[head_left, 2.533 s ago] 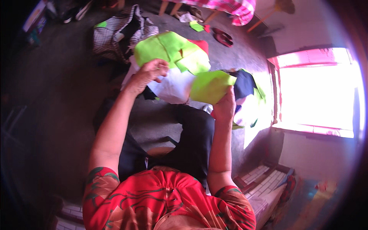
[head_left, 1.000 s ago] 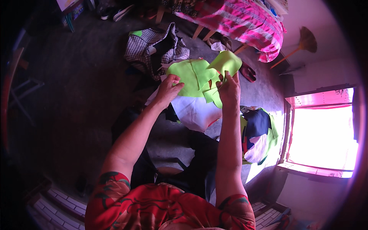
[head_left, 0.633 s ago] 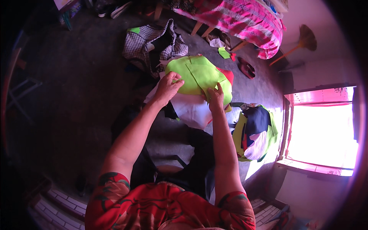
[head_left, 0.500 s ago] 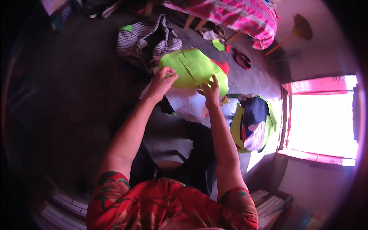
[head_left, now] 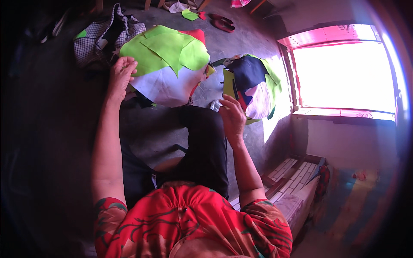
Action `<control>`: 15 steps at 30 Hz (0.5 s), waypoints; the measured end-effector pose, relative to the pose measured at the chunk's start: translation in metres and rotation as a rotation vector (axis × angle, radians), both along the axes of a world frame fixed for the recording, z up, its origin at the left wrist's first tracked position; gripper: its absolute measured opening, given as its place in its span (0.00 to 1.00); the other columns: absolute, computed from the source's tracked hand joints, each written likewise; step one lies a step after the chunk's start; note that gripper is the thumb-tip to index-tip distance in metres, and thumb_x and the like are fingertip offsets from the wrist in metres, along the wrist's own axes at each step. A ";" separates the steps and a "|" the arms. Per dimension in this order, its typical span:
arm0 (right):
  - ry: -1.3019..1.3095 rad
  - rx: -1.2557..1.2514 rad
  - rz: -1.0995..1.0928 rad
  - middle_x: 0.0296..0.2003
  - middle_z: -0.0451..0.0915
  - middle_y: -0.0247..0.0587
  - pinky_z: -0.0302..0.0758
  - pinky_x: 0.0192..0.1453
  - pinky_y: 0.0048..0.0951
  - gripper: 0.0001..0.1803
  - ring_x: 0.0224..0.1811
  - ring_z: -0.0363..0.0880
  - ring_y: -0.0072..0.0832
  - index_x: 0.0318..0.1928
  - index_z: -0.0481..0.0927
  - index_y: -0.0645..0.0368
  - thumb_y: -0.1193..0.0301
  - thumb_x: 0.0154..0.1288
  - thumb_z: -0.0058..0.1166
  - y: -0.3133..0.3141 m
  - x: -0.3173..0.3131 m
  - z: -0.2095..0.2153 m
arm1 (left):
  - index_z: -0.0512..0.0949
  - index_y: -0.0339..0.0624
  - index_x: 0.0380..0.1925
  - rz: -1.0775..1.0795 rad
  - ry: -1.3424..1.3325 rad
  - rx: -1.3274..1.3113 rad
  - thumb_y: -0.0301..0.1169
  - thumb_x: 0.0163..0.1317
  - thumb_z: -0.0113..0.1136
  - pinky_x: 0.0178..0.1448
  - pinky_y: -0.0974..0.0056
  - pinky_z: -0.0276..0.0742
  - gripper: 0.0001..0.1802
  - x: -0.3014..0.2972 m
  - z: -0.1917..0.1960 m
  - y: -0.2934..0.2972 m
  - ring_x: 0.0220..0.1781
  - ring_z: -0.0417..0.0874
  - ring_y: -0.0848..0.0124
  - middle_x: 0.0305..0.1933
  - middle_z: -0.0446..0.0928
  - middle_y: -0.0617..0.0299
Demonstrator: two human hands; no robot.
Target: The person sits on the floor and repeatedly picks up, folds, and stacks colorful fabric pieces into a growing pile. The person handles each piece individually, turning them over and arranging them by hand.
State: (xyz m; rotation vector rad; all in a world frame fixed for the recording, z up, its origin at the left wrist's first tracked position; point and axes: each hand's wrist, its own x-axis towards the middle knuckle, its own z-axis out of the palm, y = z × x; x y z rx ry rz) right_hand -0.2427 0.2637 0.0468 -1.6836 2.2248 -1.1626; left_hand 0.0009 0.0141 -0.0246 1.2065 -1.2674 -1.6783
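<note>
My left hand (head_left: 121, 73) grips the left edge of a stack of cut fabric pieces (head_left: 165, 64), bright green on top, white beneath, with a red corner at the back. The stack rests in front of my knees. My right hand (head_left: 232, 115) hovers with fingers apart beside a second heap of fabric pieces (head_left: 254, 84), dark blue, green, yellow and white, lying on the floor by the window. It holds nothing. I sit in dark trousers (head_left: 202, 146) and a red patterned top.
A checked cloth (head_left: 97, 32) lies beyond the green stack. A pair of red sandals (head_left: 221, 22) and small fabric scraps (head_left: 189, 14) lie further off on the grey floor. A bright window (head_left: 344, 73) is at right, bricks (head_left: 292, 172) below it.
My right hand has let go of the green piece and moved right toward the second heap. The green pieces now lie on the stack. My left hand stays on the stack's left edge.
</note>
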 end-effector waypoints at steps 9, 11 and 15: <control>0.066 -0.177 -0.597 0.49 0.76 0.42 0.76 0.45 0.30 0.21 0.49 0.75 0.32 0.53 0.73 0.58 0.80 0.57 0.53 0.047 -0.084 0.003 | 0.73 0.46 0.40 -0.025 -0.031 -0.013 0.39 0.60 0.56 0.33 0.76 0.68 0.12 0.007 -0.002 0.002 0.34 0.74 0.81 0.37 0.74 0.71; 0.080 -0.148 -0.650 0.51 0.75 0.42 0.74 0.48 0.33 0.22 0.50 0.74 0.33 0.55 0.72 0.57 0.77 0.58 0.54 0.052 -0.110 0.001 | 0.73 0.45 0.41 -0.022 -0.047 -0.025 0.40 0.60 0.56 0.33 0.75 0.68 0.13 0.007 0.002 0.003 0.35 0.75 0.81 0.37 0.74 0.70; 0.117 -0.079 -0.729 0.52 0.74 0.44 0.72 0.52 0.37 0.24 0.52 0.74 0.37 0.56 0.71 0.56 0.73 0.58 0.56 0.057 -0.169 0.001 | 0.72 0.45 0.41 -0.041 -0.075 -0.018 0.39 0.60 0.56 0.33 0.75 0.68 0.13 0.001 0.002 0.003 0.35 0.75 0.80 0.36 0.74 0.70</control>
